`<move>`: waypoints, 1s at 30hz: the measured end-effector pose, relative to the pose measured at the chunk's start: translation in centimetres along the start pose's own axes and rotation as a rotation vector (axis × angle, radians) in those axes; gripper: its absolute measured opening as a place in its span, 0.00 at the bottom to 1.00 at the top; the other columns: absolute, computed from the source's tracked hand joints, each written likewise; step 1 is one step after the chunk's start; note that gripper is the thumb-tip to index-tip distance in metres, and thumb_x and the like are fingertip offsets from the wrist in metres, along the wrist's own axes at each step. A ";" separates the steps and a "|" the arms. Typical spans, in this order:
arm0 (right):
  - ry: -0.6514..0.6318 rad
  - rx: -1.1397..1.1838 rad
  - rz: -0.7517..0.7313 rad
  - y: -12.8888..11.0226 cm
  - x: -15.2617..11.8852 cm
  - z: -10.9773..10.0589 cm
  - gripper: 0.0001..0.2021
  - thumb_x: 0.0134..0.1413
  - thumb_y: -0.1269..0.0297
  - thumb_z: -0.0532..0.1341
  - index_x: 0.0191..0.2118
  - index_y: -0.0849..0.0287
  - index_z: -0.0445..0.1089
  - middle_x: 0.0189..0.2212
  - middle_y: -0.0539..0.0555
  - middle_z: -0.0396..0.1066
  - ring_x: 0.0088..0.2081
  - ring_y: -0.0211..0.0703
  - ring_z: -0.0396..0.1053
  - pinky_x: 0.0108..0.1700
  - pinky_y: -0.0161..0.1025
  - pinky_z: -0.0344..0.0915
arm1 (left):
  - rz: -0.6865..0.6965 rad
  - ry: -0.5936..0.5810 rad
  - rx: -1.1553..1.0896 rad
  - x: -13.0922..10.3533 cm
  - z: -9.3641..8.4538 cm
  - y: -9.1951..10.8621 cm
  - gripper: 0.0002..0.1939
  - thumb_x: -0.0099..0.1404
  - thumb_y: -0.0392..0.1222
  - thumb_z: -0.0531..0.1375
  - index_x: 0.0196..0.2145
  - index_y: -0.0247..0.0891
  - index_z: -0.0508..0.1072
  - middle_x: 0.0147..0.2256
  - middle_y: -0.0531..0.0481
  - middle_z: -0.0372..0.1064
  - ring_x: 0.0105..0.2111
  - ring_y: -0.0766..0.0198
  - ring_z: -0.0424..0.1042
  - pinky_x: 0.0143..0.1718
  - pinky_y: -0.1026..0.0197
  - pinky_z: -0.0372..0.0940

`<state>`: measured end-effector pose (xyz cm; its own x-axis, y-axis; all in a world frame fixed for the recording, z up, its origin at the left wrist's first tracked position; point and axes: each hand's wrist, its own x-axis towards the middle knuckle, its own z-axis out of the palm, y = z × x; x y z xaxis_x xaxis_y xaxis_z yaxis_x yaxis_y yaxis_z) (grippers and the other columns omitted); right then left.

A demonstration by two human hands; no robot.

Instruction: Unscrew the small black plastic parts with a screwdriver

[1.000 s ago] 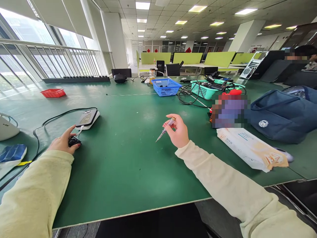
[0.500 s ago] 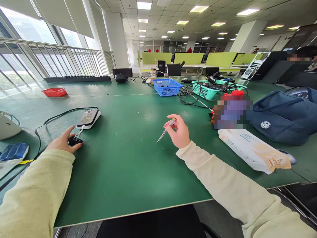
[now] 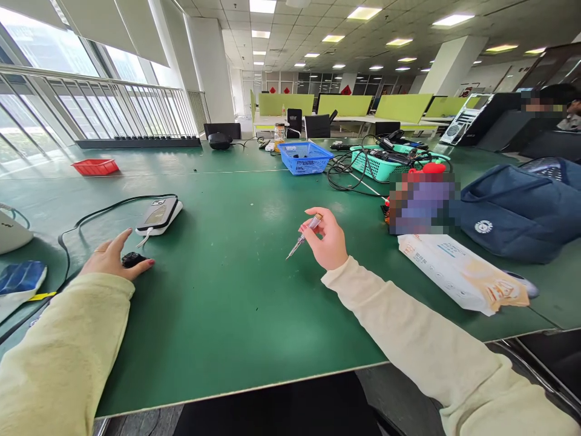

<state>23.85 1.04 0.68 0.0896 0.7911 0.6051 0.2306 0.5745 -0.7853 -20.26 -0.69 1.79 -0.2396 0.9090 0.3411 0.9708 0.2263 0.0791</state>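
Observation:
On the left, my left hand (image 3: 110,257) rests over the green table with thumb and index finger spread. A small black object (image 3: 132,260) lies on the tabletop between them; its kind is hard to make out. My right hand (image 3: 327,240) grips a slim screwdriver (image 3: 298,243) with a clear handle, its thin tip slanting down to the left just over the table. Beyond my left hand, a phone (image 3: 158,211) lies on a white device with a short white cable (image 3: 146,237) at its near end.
A red tray (image 3: 95,167) sits at the far left. Toward the back are a blue basket (image 3: 305,158) and a teal basket (image 3: 374,167) full of cables and black devices. To the right lie a tissue pack (image 3: 458,272) and a navy bag (image 3: 521,212). A person sits far right.
My left thumb and index finger have spread wider around the black object, which now sits turned between them. The right hand keeps its hold on the screwdriver. The view has shifted slightly.

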 end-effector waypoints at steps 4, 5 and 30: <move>-0.010 -0.008 -0.001 0.0 0.0 0.0 0.14 0.55 0.60 0.63 0.47 0.53 0.65 0.31 0.50 0.75 0.32 0.43 0.75 0.38 0.45 0.73 | -0.055 0.081 -0.002 -0.4 0.4 0.0 0.37 0.67 0.61 0.51 0.65 0.35 0.60 0.46 0.42 0.77 0.45 0.52 0.74 0.51 0.49 0.68; -0.014 -0.006 -0.004 0.0 0.0 0.0 0.14 0.55 0.60 0.63 0.47 0.53 0.65 0.31 0.50 0.75 0.32 0.43 0.75 0.38 0.45 0.73 | -0.053 0.096 0.008 -0.5 0.4 0.0 0.35 0.68 0.61 0.51 0.64 0.35 0.61 0.43 0.44 0.78 0.43 0.53 0.75 0.49 0.50 0.69; -0.200 -0.104 -0.096 -1.4 -0.6 0.1 0.13 0.59 0.62 0.61 0.49 0.52 0.63 0.27 0.45 0.69 0.24 0.36 0.65 0.28 0.36 0.64 | 0.924 -0.282 -0.623 -7.5 1.1 21.5 0.39 0.60 0.24 0.52 0.66 0.48 0.58 0.53 0.47 0.73 0.53 0.55 0.70 0.57 0.49 0.67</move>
<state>23.38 -0.19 1.41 -0.1288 0.7658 0.6300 0.3283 0.6324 -0.7016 2.40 -2.24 -0.08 0.6488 0.7015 0.2949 0.5916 -0.7088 0.3843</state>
